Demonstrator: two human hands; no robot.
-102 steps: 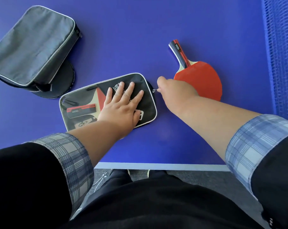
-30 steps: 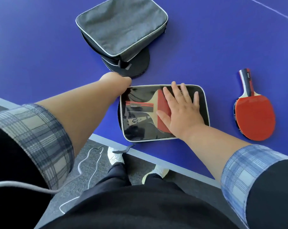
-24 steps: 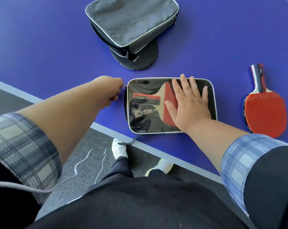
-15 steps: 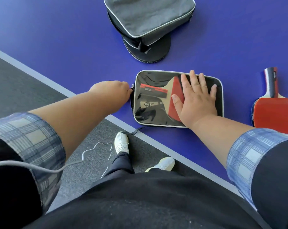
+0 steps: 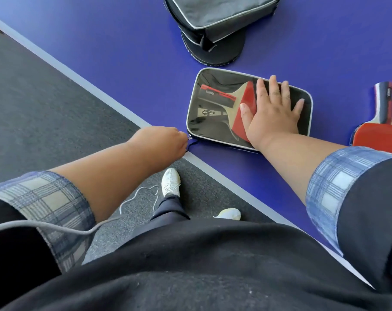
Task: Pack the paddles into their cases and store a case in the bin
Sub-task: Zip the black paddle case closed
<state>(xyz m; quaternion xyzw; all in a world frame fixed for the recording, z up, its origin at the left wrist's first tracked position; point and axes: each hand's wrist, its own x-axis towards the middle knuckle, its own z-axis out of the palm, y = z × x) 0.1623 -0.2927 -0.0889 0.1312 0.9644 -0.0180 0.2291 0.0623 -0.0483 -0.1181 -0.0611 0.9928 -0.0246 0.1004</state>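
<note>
While my left grip (image 5: 159,142) pinches the zip pull (image 5: 190,138) at the lower-left corner of the case (image 5: 210,117), my right grip (image 5: 273,115), flat and open, should press down so nothing slides.

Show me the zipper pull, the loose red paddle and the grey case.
zipper pull (image 5: 190,138), head view, on the small metal tab.
loose red paddle (image 5: 379,135), head view, on its red face.
grey case (image 5: 224,12), head view, on its top fabric panel.

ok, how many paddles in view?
2. One paddle sits inside the clear case under the right hand; the other paddle lies bare on the table at the right edge. The grey case and black cover at top could hide more.
</note>
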